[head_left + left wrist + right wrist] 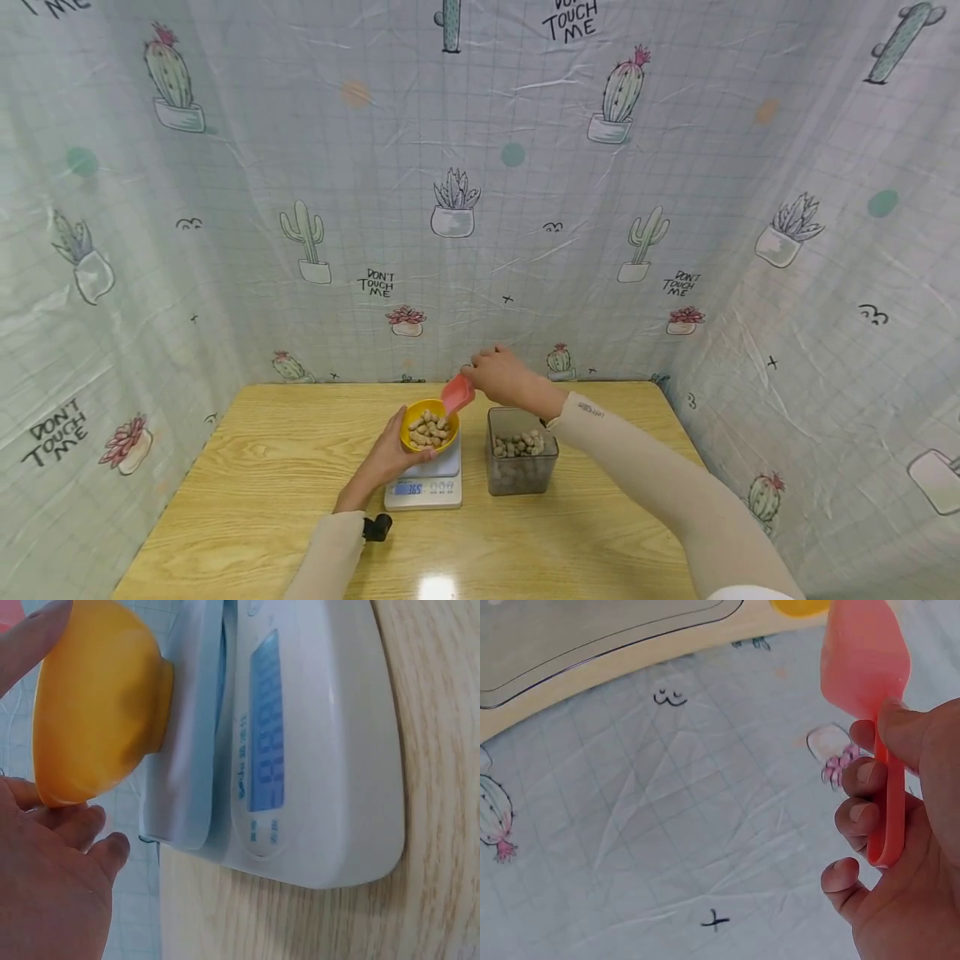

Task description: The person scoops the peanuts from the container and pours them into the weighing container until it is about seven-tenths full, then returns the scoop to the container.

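A yellow bowl (411, 414) with peanuts (430, 428) in it sits on the platform of a white kitchen scale (423, 497). My left hand (392, 450) holds the bowl by its sides; in the left wrist view, the thumb lies on one side and the fingers touch the rim opposite. Above the bowl's right edge, a pink scoop (457, 394) slants down toward the peanuts. Its handle is gripped by my right hand (498, 375), fingers curled round it in the right wrist view. The scoop (866, 656) shows no peanuts from that side.
A grey see-through square container (519, 482) with peanuts in it stands right of the scale. The scale's lit display (409, 490) seems to read 365. Under everything is a wooden table (300, 442), with a printed curtain (465, 275) behind and at both sides.
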`<state>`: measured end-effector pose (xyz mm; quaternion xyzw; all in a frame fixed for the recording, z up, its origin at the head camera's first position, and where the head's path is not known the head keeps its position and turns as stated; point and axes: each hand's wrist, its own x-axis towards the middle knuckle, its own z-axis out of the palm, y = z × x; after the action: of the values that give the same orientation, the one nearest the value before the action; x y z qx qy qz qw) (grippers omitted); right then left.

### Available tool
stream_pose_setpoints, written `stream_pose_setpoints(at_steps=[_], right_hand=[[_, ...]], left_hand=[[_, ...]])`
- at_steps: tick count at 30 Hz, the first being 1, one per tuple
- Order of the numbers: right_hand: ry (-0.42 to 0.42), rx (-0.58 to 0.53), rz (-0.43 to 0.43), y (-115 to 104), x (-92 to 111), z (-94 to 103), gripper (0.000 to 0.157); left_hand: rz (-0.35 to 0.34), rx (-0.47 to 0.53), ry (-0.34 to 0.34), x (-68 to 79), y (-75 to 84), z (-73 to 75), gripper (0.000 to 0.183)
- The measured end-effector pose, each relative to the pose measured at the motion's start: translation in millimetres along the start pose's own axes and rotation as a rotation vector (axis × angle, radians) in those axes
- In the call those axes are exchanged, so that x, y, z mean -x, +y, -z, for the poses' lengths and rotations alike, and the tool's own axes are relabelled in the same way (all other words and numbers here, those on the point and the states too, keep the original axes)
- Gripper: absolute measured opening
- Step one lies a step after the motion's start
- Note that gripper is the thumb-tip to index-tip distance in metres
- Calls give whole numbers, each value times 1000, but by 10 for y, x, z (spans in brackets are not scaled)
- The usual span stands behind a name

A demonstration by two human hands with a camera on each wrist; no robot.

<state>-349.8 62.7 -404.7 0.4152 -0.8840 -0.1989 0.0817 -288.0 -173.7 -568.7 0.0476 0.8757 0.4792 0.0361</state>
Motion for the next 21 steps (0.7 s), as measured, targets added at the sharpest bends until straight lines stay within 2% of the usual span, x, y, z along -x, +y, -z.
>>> stream_pose_setpoints(at_steps=[6,10,16,21], right_hand=[[88,-102,-33,76,218,-35,28],[148,-238,-80,104,372,-107,19],[164,-447,-176,127,585,-206,22],[216,-514,-215,119,722,-303,21]], left_hand=[[-48,-24,8,34,47,24,117],[-72,-52,36,46,105,49,114],[-107,-48,78,91,293,80,108],[-149,-5,83,145,469,100,107]])
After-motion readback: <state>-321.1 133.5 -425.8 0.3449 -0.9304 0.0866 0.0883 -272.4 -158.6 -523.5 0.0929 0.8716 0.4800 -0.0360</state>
